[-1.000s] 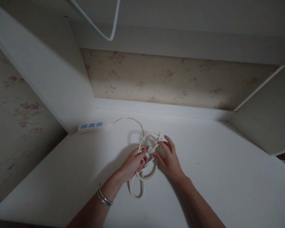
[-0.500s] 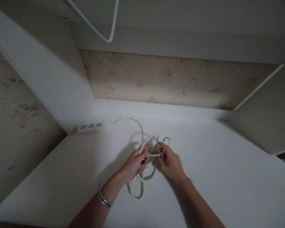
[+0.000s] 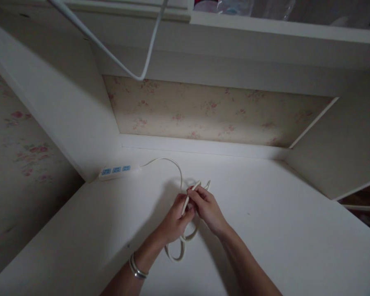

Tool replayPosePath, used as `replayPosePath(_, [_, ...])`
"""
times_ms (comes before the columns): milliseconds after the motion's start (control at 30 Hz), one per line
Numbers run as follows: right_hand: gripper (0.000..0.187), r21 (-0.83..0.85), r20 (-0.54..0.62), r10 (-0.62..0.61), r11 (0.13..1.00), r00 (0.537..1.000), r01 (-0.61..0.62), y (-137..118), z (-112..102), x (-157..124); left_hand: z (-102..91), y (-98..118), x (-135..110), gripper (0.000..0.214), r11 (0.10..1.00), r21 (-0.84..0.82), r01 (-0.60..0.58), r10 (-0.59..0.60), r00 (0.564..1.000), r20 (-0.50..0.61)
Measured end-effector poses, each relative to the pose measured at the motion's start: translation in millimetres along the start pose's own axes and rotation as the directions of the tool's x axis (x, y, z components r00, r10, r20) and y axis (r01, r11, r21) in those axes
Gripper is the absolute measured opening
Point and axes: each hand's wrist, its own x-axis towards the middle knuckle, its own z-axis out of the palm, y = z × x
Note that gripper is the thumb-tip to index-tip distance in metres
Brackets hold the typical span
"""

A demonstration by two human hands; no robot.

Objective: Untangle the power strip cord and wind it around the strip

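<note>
A white power strip (image 3: 114, 173) with blue sockets lies at the back left of the white desk. Its cable (image 3: 175, 163) arcs right and runs down to my hands. My left hand (image 3: 175, 220) is closed around part of the cable, and loops of it hang below the wrist side. Close against it, my right hand (image 3: 206, 207) pinches the cable between thumb and fingers. A small loop pokes out beyond the right fingers. The plug is hidden from sight.
The desk top (image 3: 280, 230) is bounded by a left side panel (image 3: 70, 94), a back ledge (image 3: 203, 146) and a right panel (image 3: 342, 152). A white cord (image 3: 120, 63) dangles from above at upper left. A shelf (image 3: 280, 31) holds plastic-wrapped items overhead.
My hands have come together, the right moving left to meet the left. The cable loops between them have been drawn in. The view has tilted up, bringing the shelf into sight.
</note>
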Motion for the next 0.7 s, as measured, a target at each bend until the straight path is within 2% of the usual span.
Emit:
replayPosePath(133, [0.023,-0.252,0.056,-0.138,0.956,0.989,0.148,-24,5,6,-11.1,-4,-4,0.053,0.995,0.046,-0.091,0.095,0.99,-0.108])
replayPosePath(233, [0.029,-0.224,0.106,-0.152,0.959,0.983,0.172,-51,-1,1,-16.4,-18,-5,0.053,0.998,0.044,-0.043,0.048,0.992,-0.12])
replayPosePath(333, [0.028,-0.102,0.138,-0.181,0.975,0.974,0.196,-81,-16,-8,-15.1,-30,-2,0.044,0.961,0.276,0.027,-0.018,0.999,-0.038])
replayPosePath(433, [0.031,-0.05,0.121,-0.242,0.967,0.963,0.249,-110,-38,-15,-11.8,-37,3,0.024,0.816,0.574,-0.074,0.035,0.996,0.078])
replayPosePath(500, [0.034,-0.044,-0.011,-0.304,0.952,0.953,0.304,-123,-58,-14,-11.9,-41,5,0.018,0.749,0.656,-0.086,0.065,0.996,0.057])
replayPosePath(533, [0.035,-0.042,-0.111,-0.34,0.94,0.934,0.337,-128,-70,-11,-13.0,-43,7,0.021,0.744,0.665,-0.06,0.074,0.997,0.008])
replayPosePath(567, [0.034,-0.048,-0.221,-0.374,0.927,0.901,0.373,-130,-84,-7,-14.8,-45,8,0.024,0.754,0.656,-0.022,0.079,0.995,-0.057])
replayPosePath(633, [0.032,-0.069,-0.422,-0.419,0.899,0.804,0.432,-130,-118,1,-19.7,-50,11,0.028,0.8,0.595,0.074,0.064,0.976,-0.208])
replayPosePath(700, [0.033,-0.122,-0.549,-0.441,0.883,0.71,0.454,-122,-157,9,-25.5,-54,15,0.03,0.858,0.482,0.176,0.005,0.936,-0.351])
